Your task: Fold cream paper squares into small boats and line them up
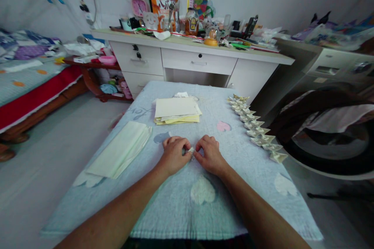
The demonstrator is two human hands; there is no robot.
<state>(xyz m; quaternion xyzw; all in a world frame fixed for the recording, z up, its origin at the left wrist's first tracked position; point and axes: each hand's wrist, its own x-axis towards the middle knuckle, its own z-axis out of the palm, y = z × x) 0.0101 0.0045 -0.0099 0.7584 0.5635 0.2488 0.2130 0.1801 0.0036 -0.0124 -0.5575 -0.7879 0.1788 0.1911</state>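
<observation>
Both forearms (133, 196) slant inward, the left hand (177, 155) and right hand (210, 155) curled, nearly meeting.

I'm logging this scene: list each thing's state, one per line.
Small paper piece: between the hands, partly hidden
Left hand: pinching it
Right hand: close beside it, grip unclear
Folded papers: set in a row
Paper stack: flat, edges uneven
Long papers: layered, flat
Middle drawer: closed
Jar: upright

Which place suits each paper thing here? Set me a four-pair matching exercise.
1. Row of folded white paper pieces
2. Rectangular stack of cream and yellow sheets
3. Long pale folded paper bundle
4. Small whitish paper piece

A. Between left hand and right hand
B. Pale blue patterned cloth, left side
C. Along the cloth's right edge
D. Straight ahead, beyond both hands

Pairs: 1-C, 2-D, 3-B, 4-A
</observation>
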